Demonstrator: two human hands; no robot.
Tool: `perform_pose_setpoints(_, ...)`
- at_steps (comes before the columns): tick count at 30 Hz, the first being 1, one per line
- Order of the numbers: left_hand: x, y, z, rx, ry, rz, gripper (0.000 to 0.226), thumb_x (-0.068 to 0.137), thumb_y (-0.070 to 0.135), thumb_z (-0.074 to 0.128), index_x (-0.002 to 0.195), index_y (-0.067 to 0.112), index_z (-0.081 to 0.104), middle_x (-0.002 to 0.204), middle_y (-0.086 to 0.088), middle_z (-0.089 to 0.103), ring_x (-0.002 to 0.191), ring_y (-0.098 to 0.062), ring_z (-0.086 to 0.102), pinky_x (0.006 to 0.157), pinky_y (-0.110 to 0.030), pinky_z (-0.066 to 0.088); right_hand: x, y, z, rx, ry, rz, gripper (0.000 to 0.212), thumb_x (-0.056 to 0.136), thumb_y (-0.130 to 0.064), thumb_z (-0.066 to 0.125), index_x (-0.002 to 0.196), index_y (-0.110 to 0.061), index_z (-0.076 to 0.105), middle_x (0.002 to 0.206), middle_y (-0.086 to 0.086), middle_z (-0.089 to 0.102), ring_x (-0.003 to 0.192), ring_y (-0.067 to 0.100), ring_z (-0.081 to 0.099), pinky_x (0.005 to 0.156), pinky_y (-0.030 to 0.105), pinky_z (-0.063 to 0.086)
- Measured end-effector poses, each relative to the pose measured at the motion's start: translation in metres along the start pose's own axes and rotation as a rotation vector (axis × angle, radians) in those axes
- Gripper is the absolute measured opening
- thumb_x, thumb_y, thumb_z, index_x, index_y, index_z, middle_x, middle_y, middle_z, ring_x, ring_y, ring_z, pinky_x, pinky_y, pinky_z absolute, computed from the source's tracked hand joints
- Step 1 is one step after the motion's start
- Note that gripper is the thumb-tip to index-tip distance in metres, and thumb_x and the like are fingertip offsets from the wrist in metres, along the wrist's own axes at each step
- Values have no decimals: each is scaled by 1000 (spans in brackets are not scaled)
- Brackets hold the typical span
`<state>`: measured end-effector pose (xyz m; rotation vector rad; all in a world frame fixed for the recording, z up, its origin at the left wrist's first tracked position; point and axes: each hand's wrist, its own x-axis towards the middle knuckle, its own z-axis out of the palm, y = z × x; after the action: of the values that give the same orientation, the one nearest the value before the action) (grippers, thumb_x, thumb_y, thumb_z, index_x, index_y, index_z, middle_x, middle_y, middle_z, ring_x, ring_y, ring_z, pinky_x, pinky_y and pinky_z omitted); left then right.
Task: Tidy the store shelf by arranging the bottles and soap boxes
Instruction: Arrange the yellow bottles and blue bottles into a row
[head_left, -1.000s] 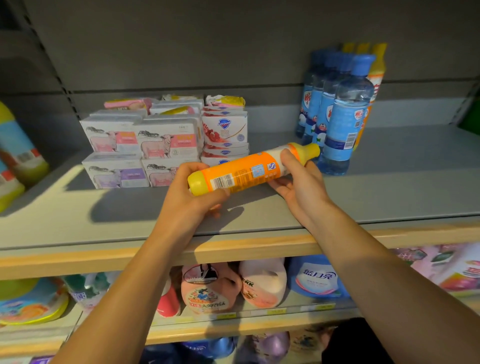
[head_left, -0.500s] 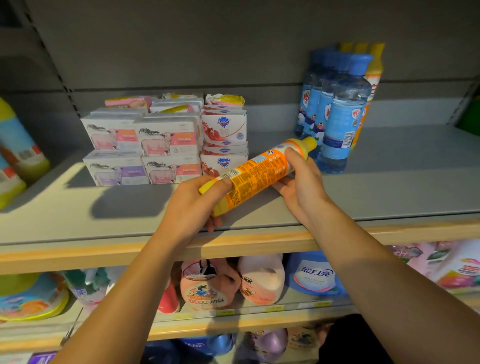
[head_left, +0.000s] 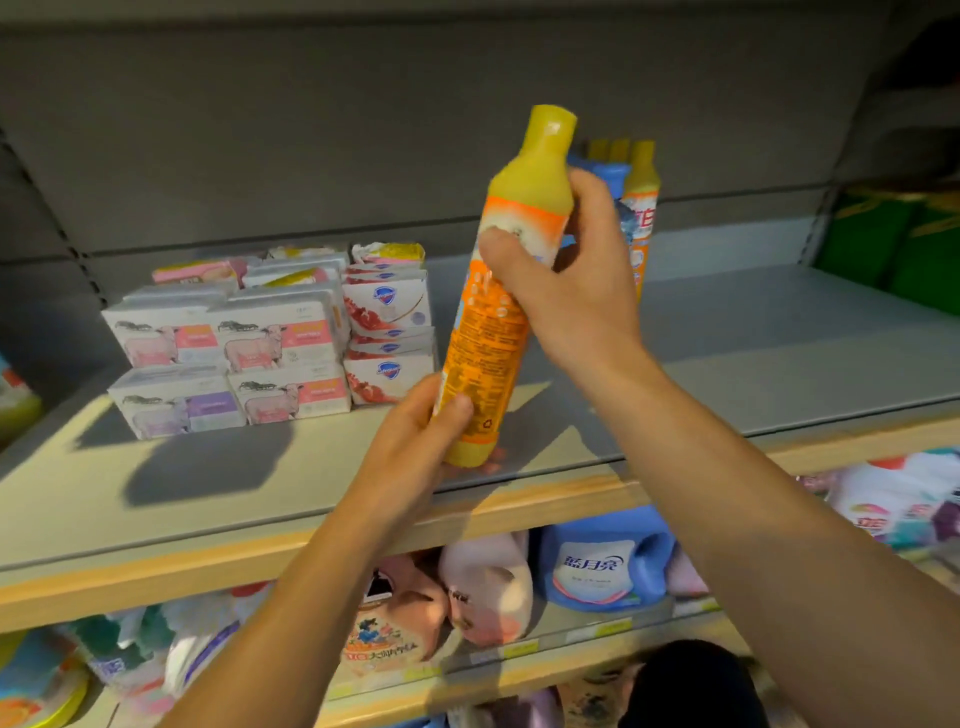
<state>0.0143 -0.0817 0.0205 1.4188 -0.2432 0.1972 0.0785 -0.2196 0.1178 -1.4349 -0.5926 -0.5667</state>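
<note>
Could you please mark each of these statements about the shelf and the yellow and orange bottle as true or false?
1. Both hands hold the yellow and orange bottle. True: the left hand grips its base and the right hand its upper part.
2. The bottle lies flat on the shelf. False: it is held nearly upright, cap up.
3. The soap boxes are stacked to the left of the bottle. True.
4. The soap boxes sit on the lower shelf. False: they are on the upper shelf; jugs fill the one below.
5. The bottle has no cap. False: a yellow cap tops it.
</note>
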Motion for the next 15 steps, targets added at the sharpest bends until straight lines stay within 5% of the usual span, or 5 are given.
perform_pose_setpoints(5,12,-4,39,-207,36,-67,59,69,59,75,105,17,56,82,-11,64,59,-31,64,48,-31,49,16,-14,-10,-185,-31,-25,50,73,-47,73,116,-34,51,107,-10,63,96,2,62,78,23,52)
perform_pose_setpoints(7,13,-3,46,-376,-75,-206,74,60,65,76,108,12,57,80,-14,65,50,-29,60,43,-26,44,21,-16,-21,-142,-113,74,50,76,-51,66,120,-34,53,108,-14,64,95,-2,62,74,19,52)
perform_pose_setpoints(11,17,-5,51,-690,-424,-353,66,67,66,73,107,13,71,79,-15,67,47,-25,60,44,-22,46,18,-14,-49,8,-313,321,43,82,-52,60,116,-25,61,96,-10,72,89,8,70,77,34,59)
perform_pose_setpoints(15,27,-6,68,-742,-566,-426,68,71,65,72,112,10,69,82,-16,67,48,-25,61,44,-21,47,17,-15,-73,-45,-234,335,34,91,-51,60,115,-28,64,100,-9,73,89,7,72,77,32,60)
